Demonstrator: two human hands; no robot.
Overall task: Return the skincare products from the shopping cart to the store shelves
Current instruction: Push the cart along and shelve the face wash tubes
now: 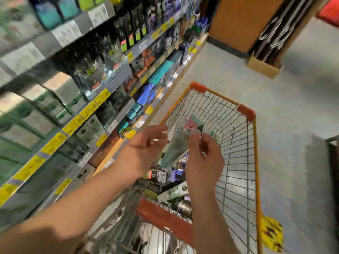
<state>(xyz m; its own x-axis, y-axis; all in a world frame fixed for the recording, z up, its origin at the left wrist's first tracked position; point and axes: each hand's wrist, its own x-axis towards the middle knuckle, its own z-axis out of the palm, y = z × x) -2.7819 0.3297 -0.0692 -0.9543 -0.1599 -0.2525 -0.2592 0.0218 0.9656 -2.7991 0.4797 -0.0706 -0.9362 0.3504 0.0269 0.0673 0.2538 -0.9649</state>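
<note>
**Head view: a packet is being held over the cart**

Head view is showing the store shelves [102,83] running along the left side, full of boxes and yellow price tags. The picture is blurry, so the small words are too hard to read.

Next to the shelves, the left hand [146,142] is reaching out with loose, spread fingers. It is not holding anything tight; its fingertips are just beside the packet.

In the middle, a pale green skincare packet [176,145] is hanging in the air above the shopping cart [245,143]. The right hand [203,154] is pinching it near the top with curled fingers.

Down in the cart, more skincare products [165,182] are lying in a messy pile.

What could go wrong? The packet looks thin and slippery, and only one hand is pinching it, so it may be slipping and falling back into the cart. The shelves are also holding many look-alike boxes, so it could be going to the wrong spot.
</note>
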